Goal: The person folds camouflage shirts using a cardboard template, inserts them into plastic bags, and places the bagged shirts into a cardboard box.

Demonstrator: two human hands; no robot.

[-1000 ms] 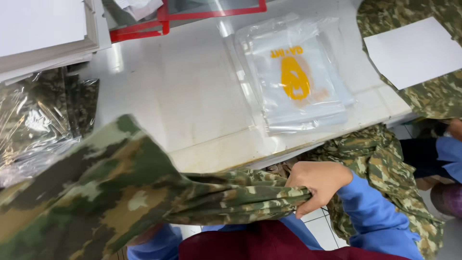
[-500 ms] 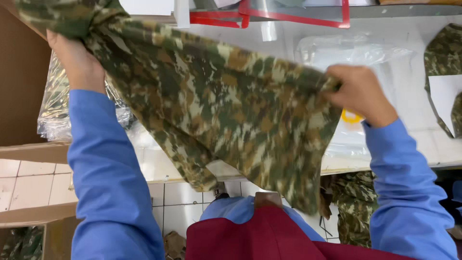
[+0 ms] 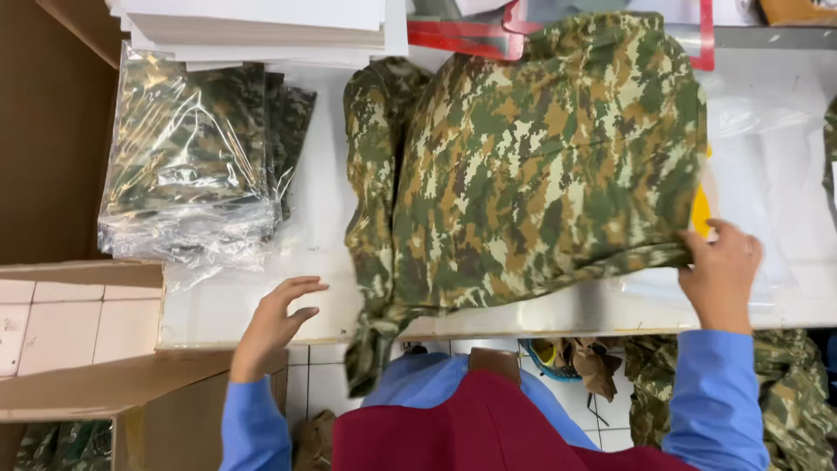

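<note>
White table (image 3: 261,305): camouflage garment (image 3: 540,166), bagged garments (image 3: 187,166).

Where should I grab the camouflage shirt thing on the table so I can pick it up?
Probably best by the near edge of the camouflage garment, coming from the person's side of the white table. That edge lies along the table's front, and a sleeve hangs over it at the left. The right hand already pinches the near right corner; the left hand is open beside the dangling sleeve, free to take it.

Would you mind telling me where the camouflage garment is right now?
The camouflage garment lies spread on the white table, centre of the head view, its right edge pinched by the right hand.
</note>
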